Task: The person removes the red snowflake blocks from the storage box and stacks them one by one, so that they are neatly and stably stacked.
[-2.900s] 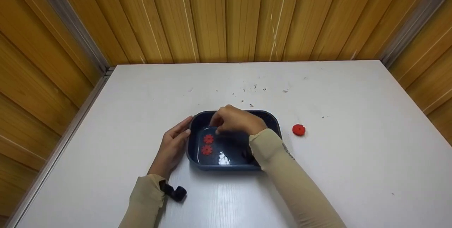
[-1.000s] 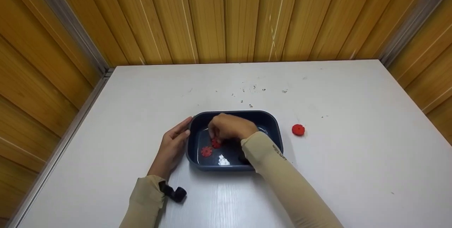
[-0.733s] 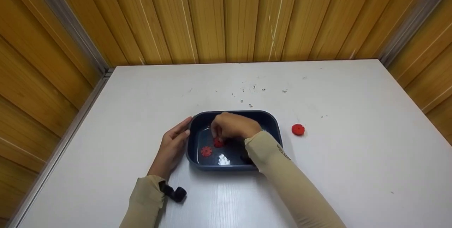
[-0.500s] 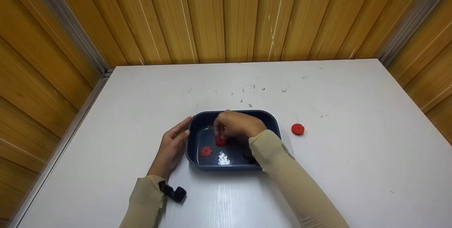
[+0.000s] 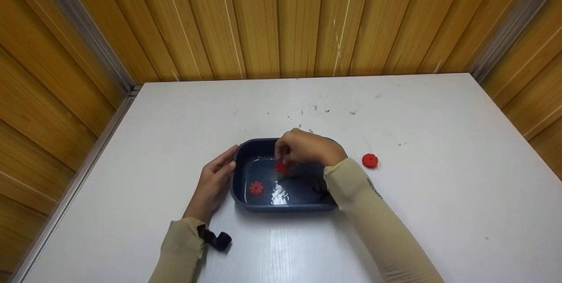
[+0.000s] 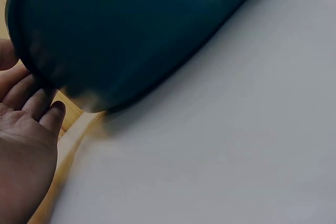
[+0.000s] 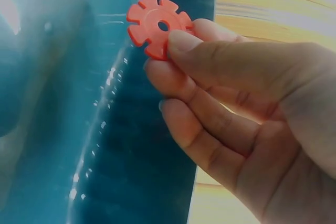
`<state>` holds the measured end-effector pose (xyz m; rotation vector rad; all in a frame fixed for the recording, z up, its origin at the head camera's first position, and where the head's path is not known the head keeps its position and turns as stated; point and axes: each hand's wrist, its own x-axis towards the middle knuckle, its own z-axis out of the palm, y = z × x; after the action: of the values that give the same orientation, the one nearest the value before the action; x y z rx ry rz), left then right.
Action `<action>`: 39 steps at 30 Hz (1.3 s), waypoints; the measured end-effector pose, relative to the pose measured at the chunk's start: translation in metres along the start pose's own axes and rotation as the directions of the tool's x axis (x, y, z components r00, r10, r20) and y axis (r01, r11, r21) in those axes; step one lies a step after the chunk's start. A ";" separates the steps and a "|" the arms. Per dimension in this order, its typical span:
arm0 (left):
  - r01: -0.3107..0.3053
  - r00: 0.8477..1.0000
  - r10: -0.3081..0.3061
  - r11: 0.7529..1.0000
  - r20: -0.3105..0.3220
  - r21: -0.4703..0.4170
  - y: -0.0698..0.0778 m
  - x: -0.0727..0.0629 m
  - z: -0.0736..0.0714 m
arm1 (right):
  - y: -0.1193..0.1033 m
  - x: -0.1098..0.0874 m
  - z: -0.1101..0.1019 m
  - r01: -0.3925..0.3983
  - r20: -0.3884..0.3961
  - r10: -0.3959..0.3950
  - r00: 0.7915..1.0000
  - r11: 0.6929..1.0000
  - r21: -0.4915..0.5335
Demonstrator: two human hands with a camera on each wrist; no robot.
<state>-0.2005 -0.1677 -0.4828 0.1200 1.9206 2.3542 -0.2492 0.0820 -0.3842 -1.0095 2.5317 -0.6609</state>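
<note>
A dark blue rectangular tray (image 5: 281, 208) with rounded corners sits at the front middle of the white table. Between thumb and forefinger my right hand (image 5: 311, 147) pinches a red notched disc (image 7: 150, 15) with a small centre hole, held over the tray's inside. A second red notched disc (image 5: 256, 188) lies flat on the tray floor, towards the left. At the tray's left end, my left hand (image 5: 214, 182) rests its extended fingers against the outer wall, as the left wrist view also shows. My right forearm covers the tray's right end.
A third red disc (image 5: 370, 160) lies on the table to the right of the tray. A black wrist camera (image 5: 215, 238) sticks out from my left sleeve. Wood-look panels (image 5: 298, 19) stand along the back and sides of the table (image 5: 439, 186).
My right hand has taken hold of one of the two discs in the tray, drawn it rightward along the floor and raised it. The left hand has stayed put.
</note>
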 end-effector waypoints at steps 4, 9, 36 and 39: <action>0.004 1.000 -0.004 1.000 -0.006 0.008 -0.001 0.000 -0.001 | 0.001 -0.006 -0.006 -0.012 -0.017 0.012 1.000 1.000 0.018; 0.003 1.000 -0.003 1.000 0.002 -0.018 -0.001 -0.001 -0.002 | 0.006 -0.015 -0.013 -0.013 -0.040 0.015 0.999 0.999 0.045; 0.009 1.000 -0.008 0.999 0.009 -0.037 -0.001 0.001 -0.001 | 0.050 -0.074 -0.038 -0.117 -0.191 0.150 0.970 0.978 0.174; 0.009 1.000 -0.008 0.998 0.012 -0.059 -0.001 0.001 -0.001 | 0.055 -0.081 -0.038 -0.137 -0.209 0.171 0.963 0.976 0.167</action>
<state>-0.2014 -0.1688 -0.4836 0.1207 1.8408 2.3965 -0.2418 0.1857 -0.3705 -0.7118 2.6662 -0.9493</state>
